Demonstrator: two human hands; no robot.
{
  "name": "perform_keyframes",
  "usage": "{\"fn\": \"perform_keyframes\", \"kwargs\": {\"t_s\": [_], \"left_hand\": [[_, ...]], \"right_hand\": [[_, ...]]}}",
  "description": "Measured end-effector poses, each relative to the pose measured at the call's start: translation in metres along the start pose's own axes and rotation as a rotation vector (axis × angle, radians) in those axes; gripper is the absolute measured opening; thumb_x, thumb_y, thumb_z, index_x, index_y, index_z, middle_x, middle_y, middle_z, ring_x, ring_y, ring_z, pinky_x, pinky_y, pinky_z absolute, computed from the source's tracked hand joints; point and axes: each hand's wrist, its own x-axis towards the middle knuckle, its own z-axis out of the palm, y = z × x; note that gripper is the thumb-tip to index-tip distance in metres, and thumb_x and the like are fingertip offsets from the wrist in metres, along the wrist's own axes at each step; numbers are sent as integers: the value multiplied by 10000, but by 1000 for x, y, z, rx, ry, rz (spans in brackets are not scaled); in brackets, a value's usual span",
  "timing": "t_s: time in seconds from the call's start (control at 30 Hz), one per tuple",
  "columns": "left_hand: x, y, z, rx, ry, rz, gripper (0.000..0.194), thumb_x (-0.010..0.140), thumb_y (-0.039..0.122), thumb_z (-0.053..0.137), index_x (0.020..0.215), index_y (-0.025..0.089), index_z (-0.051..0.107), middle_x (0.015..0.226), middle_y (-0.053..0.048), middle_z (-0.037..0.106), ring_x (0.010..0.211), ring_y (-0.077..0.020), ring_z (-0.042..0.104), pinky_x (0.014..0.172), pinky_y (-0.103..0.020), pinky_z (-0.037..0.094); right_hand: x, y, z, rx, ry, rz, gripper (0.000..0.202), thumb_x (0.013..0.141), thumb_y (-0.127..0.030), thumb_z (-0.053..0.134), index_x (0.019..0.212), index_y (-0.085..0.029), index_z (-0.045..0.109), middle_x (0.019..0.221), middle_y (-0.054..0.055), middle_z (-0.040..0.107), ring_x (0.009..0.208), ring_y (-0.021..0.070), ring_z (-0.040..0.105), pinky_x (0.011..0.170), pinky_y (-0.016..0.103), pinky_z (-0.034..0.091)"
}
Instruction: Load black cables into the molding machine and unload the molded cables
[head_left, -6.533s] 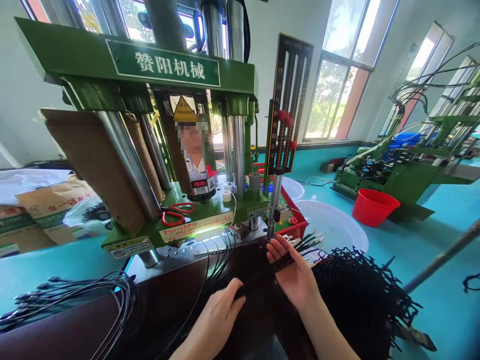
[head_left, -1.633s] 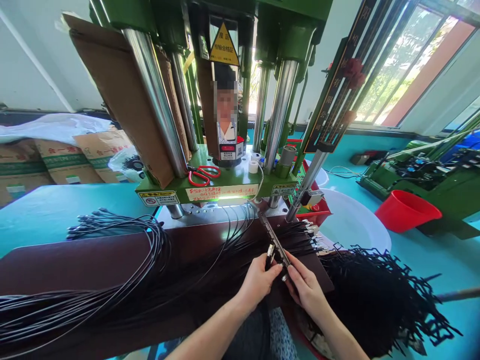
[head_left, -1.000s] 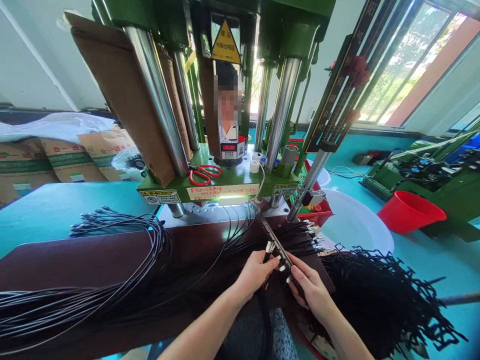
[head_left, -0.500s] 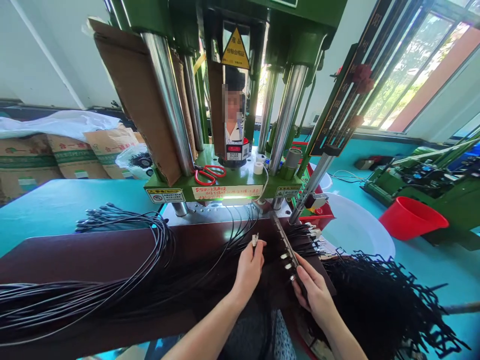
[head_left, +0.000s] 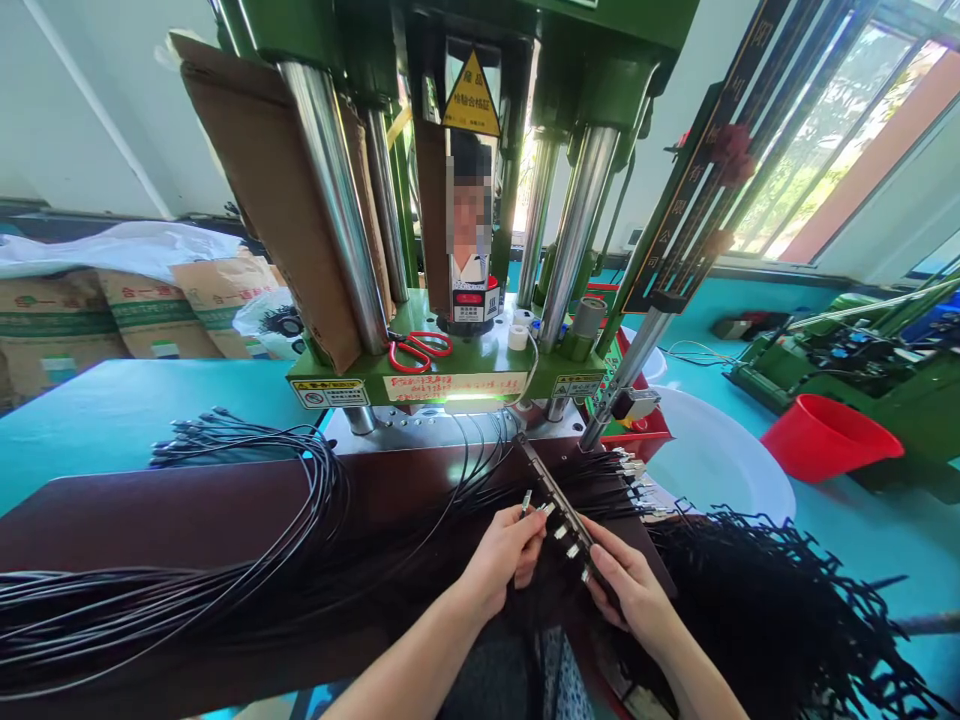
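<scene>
Black cable ends fill the near view. On the dark brown surface, the right hand grips the near end of a slim dark fixture bar that runs away from the person at a slant. Three or four small metal connectors sit along the bar; the count is hard to fix at this size. The left hand is just beside the bar, its fingers pinched on one cable end with a metal connector pointing up and close to the bar.

To the right of the hands lies one large tangled heap of black moulded scrap. Between it and the bar, a fan of black cables with bare metal tips rests on the surface. To the left, one long bundle of black cables sweeps across the surface and loops back, its moulded ends lying together on the teal table top.

Behind stands one green press, with four bright steel columns showing. One pair of red-handled scissors lies on its green plate, and one yellow warning triangle hangs above. Another person stands behind the press, seen between the columns. Right of the press sit one white basin and, farther off, one red bucket. Brown paper sacks are stacked far left.
</scene>
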Motion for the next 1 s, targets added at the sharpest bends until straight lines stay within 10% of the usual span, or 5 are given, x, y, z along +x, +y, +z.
{"fn": "perform_keyframes", "kwargs": {"t_s": [0.27, 0.63, 0.73, 1.0], "left_hand": [[1, 5, -1, -85, -88, -54, 261, 688, 398, 552, 587, 198, 417, 288, 118, 249, 251, -29, 123, 275, -168, 88], [-10, 14, -6, 13, 339, 329, 269, 726, 424, 553, 720, 174, 454, 508, 73, 431, 442, -51, 422, 406, -159, 351], [-10, 15, -10, -44, 395, 325, 286, 760, 480, 483, 745, 205, 410, 432, 120, 269, 339, -38, 229, 340, -162, 234], [-2, 2, -11, 530, 385, 400, 218, 797, 365, 441, 671, 188, 431, 574, 47, 423, 524, -86, 369, 527, -222, 286]], "right_hand": [[-2, 1, -1, -103, -4, -31, 607, 814, -507, 473, 1309, -172, 368, 460, -82, 369, 336, 32, 286, 305, 136, 219], [-3, 0, 0, -93, 36, -10, 600, 823, -502, 461, 1315, -175, 352, 489, -83, 336, 368, 37, 265, 314, 137, 217], [-2, -1, -2, -74, 24, 16, 605, 821, -504, 465, 1319, -182, 346, 464, -88, 329, 356, 36, 250, 311, 134, 203], [1, -4, -1, -146, -46, -5, 561, 814, -495, 487, 1275, -180, 427, 488, -62, 405, 340, 33, 296, 304, 145, 200]]}}
